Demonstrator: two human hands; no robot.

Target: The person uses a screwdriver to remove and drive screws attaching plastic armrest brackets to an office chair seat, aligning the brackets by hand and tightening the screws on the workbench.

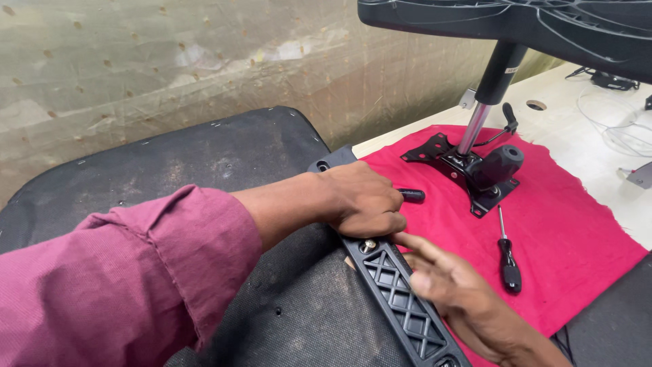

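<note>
**Black ribbed armrest bracket under both hands, long axis running near-right to far-left**

Nearest, at the bracket's [401, 306] right edge: right hand [468, 306], empty, fingers [414, 243] loosely spread, index tip pointing at the brass-coloured bolt head [368, 246] seated in the bracket's upper part, just short of touching. Just beyond the bolt: left hand [363, 200], closed in a fist over the bracket's far end, gripping a black tool handle [411, 196] whose tip sticks out to the right; left hand nearer the bolt's far side, right hand nearer its near side. Left of the bracket: dark seat cushion [204, 163]. Right of it: red cloth [564, 231] on the desk [577, 129], open room there up to a black screwdriver [508, 261]. Farther right and back: chair tilt mechanism [475, 166] with its gas cylinder [490, 88].
</note>
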